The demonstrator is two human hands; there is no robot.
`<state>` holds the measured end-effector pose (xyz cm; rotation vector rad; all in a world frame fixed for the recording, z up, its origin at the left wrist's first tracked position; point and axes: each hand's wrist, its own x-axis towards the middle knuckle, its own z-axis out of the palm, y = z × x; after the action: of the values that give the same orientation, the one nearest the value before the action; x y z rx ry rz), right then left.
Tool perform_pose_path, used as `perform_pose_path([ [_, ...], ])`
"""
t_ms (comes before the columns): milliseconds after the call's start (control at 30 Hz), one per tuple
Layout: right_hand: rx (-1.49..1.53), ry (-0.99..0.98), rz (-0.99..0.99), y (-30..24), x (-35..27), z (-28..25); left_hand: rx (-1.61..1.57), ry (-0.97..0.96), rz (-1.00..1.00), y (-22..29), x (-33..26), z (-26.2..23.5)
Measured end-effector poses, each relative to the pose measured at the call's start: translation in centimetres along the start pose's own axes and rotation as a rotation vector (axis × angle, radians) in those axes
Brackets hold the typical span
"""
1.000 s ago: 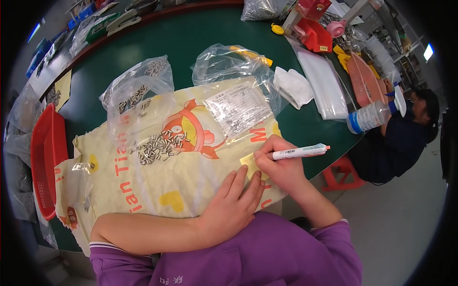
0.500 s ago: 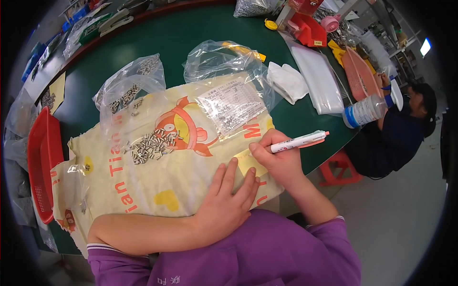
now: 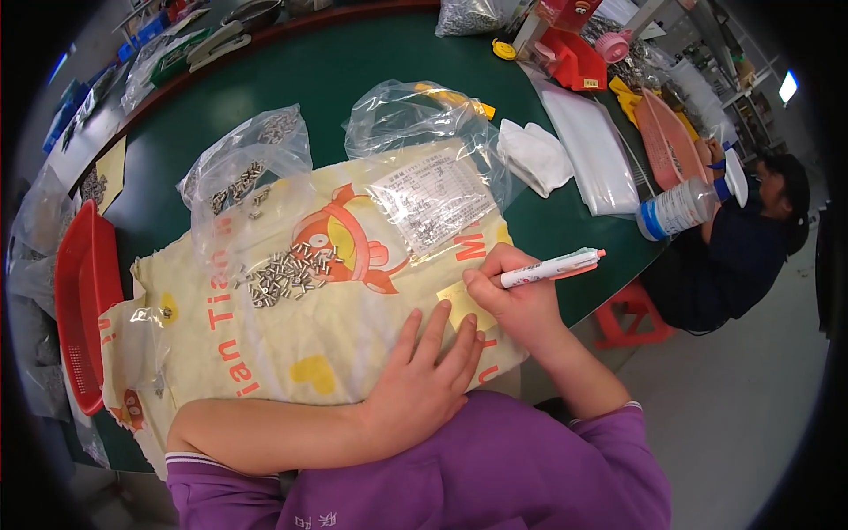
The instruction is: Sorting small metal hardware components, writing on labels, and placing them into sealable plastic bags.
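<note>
A white pen (image 3: 556, 267) with a pink end is gripped in my right hand (image 3: 511, 291), its tip down at a small yellow paper slip (image 3: 459, 305). My left hand (image 3: 428, 380) lies flat with fingers spread, its fingertips at the lower part of the slip. Under both hands spreads a yellow printed cloth (image 3: 314, 375). Small metal cylindrical pieces (image 3: 287, 274) form a loose pile on the cloth. Beyond them is a clear bag (image 3: 243, 168) holding more such pieces. A printed sheet (image 3: 433, 199) lies under another clear plastic bag (image 3: 397, 119).
At the left edge stands a red basket (image 3: 93, 305). Toward the right are a white folded cloth (image 3: 534, 157), clear plastic sheets (image 3: 587, 150), a spray bottle (image 3: 678, 209) and a pink basket (image 3: 669, 141). A person (image 3: 751, 238) sits beyond, near a red stool (image 3: 632, 314).
My right hand and the pen have shifted very slightly at the slip, the pen's angle a little flatter. The whole view has moved slightly; my left hand stays flat.
</note>
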<state>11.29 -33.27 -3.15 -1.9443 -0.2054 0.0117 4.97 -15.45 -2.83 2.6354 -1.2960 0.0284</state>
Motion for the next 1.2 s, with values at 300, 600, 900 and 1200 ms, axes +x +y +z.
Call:
perform_pose_path([
  [300,0.008,0.023,-0.047,0.27,0.03,0.16,0.026,-0.009,-0.011,0.19,0.01,-0.03],
  [600,-0.005,0.052,-0.061,0.10,0.12,0.12,0.050,-0.033,-0.025,0.26,0.18,-0.14],
  [900,-0.011,0.057,-0.008,0.26,-0.03,0.01,0.040,-0.042,-0.029,0.13,0.20,-0.21],
  [1200,0.003,0.060,-0.040,0.42,0.07,0.08,0.034,-0.039,-0.029,0.25,0.16,-0.22],
])
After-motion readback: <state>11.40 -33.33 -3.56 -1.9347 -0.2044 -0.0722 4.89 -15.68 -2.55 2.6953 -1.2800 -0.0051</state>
